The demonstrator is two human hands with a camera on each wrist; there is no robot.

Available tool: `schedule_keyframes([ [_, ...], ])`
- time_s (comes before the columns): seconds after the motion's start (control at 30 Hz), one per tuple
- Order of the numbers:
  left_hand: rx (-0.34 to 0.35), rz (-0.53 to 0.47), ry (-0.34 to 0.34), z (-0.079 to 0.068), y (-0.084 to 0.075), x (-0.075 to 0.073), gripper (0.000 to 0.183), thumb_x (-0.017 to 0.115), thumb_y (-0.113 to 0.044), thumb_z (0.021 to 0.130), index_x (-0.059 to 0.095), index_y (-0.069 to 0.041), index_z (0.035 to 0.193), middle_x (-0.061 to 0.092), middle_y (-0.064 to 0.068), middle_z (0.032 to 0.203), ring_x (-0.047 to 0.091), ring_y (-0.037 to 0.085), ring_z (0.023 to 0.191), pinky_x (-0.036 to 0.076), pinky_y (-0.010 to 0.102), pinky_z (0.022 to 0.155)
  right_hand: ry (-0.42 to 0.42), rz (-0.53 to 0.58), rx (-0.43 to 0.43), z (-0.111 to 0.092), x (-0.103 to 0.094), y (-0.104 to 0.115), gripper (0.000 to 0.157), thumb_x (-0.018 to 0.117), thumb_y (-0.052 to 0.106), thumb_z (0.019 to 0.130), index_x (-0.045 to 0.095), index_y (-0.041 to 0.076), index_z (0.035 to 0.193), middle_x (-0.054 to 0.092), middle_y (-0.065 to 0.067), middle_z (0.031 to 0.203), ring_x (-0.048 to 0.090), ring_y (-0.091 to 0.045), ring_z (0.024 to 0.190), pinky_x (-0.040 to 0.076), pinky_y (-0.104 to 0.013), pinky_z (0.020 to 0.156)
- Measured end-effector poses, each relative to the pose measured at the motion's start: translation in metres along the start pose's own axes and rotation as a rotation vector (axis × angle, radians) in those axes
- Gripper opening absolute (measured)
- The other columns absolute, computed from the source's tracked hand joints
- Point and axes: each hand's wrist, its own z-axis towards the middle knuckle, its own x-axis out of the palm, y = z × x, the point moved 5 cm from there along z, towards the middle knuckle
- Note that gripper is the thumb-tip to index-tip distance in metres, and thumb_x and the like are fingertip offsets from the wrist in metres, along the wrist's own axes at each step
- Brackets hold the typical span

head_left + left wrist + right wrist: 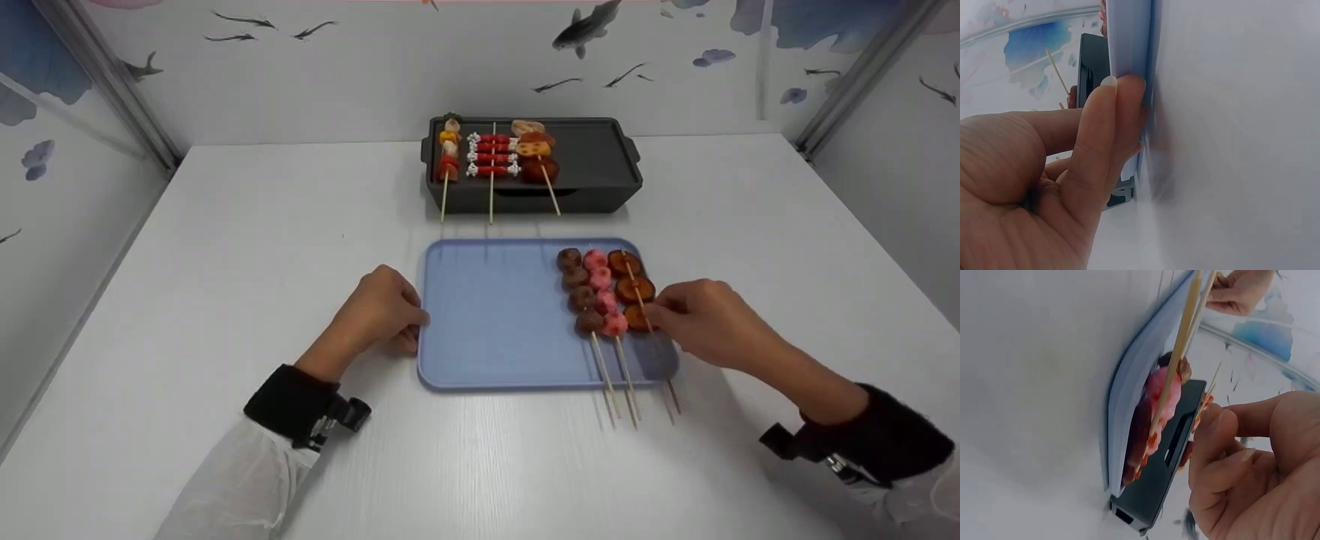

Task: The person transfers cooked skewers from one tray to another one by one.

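Observation:
My left hand (386, 311) pinches the left rim of a blue tray (487, 315) between thumb and fingers. The same grip on the tray edge (1131, 42) fills the left wrist view. Over the tray's right side, my right hand (701, 319) hovers by a skewer of brown round slices (635, 290). In the right wrist view its fingers (1210, 439) are loosely curled, apart from the stick, with nothing visible between them. Beside that skewer lie a skewer of pink balls (606, 301) and a skewer of brown balls (581, 298), sticks overhanging the front rim.
Behind the tray stands a dark grill (585, 154). On its left part lie a mixed skewer (449, 150), a skewer of red-and-white pieces (493, 157) and a skewer of assorted slices (535, 150). Printed panels (420, 67) enclose the white table (285, 217) at back and sides.

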Motion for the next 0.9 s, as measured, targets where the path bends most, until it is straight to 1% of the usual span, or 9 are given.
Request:
schedule_keyframes([
  [0.07,0.002,0.007,-0.005,0.000,-0.001,0.000,0.006,0.073,0.003,0.087,0.072,0.009,0.089,0.069,0.011,0.062,0.065,0.012,0.048,0.054,0.022,0.048,-0.003,0.011,0.048,0.002,-0.008,-0.011,0.025,0.061,0.022,0.103,0.073,0.000,0.101,0.066,-0.006,0.074,0.059,-0.019,0.063,0.049,-0.029,0.050],
  [0.13,0.007,0.009,-0.006,0.000,-0.002,0.000,0.006,0.073,0.003,0.087,0.072,0.009,0.089,0.069,0.011,0.063,0.065,0.012,0.048,0.054,0.023,0.049,0.011,0.021,0.088,0.004,-0.013,-0.022,0.028,0.060,0.022,0.103,0.072,-0.002,0.107,0.070,-0.009,0.082,0.064,-0.021,0.067,0.054,-0.031,0.053],
  [0.2,0.007,0.004,-0.004,0.000,-0.002,-0.001,0.006,0.073,0.004,0.087,0.071,0.009,0.089,0.069,0.011,0.063,0.065,0.013,0.049,0.054,0.023,0.049,0.038,0.027,0.121,0.005,-0.014,-0.031,0.030,0.059,0.022,0.103,0.071,-0.004,0.110,0.071,-0.009,0.085,0.066,-0.021,0.069,0.056,-0.032,0.055],
  [0.3,0.016,0.011,-0.009,0.000,-0.003,-0.001,0.006,0.073,0.003,0.087,0.072,0.009,0.088,0.069,0.011,0.062,0.065,0.013,0.049,0.054,0.023,0.049,0.091,0.016,0.150,0.006,-0.013,-0.040,0.031,0.060,0.023,0.102,0.072,-0.004,0.110,0.071,-0.007,0.083,0.066,-0.020,0.068,0.057,-0.033,0.054],
  [0.47,0.041,0.015,-0.017,-0.001,-0.004,-0.004,0.005,0.073,0.003,0.086,0.073,0.007,0.083,0.069,0.010,0.061,0.065,0.013,0.049,0.053,0.022,0.049,0.175,-0.021,0.156,0.008,-0.007,-0.044,0.028,0.063,0.024,0.100,0.074,-0.001,0.106,0.070,-0.004,0.078,0.064,-0.018,0.064,0.057,-0.034,0.054],
  [0.6,0.037,0.004,-0.014,-0.003,-0.001,-0.004,0.007,0.072,0.003,0.085,0.072,0.007,0.079,0.068,0.009,0.058,0.065,0.013,0.048,0.052,0.023,0.048,0.214,-0.031,0.148,0.009,-0.004,-0.041,0.025,0.064,0.023,0.099,0.075,0.001,0.102,0.069,-0.004,0.075,0.063,-0.018,0.062,0.056,-0.033,0.054],
  [0.8,0.024,-0.038,0.008,-0.003,0.000,-0.001,0.006,0.071,0.004,0.086,0.071,0.007,0.081,0.068,0.011,0.059,0.065,0.014,0.048,0.054,0.023,0.048,0.233,-0.046,0.137,0.010,-0.001,-0.039,0.020,0.065,0.016,0.097,0.076,0.000,0.098,0.070,-0.004,0.073,0.063,-0.017,0.061,0.053,-0.032,0.055],
  [0.9,0.020,-0.030,0.013,-0.003,0.000,-0.001,0.007,0.070,0.004,0.087,0.071,0.007,0.080,0.068,0.011,0.059,0.065,0.014,0.048,0.054,0.023,0.048,0.238,-0.040,0.127,0.010,-0.001,-0.038,0.017,0.066,0.013,0.097,0.076,-0.001,0.097,0.069,-0.004,0.073,0.063,-0.017,0.061,0.053,-0.032,0.056],
])
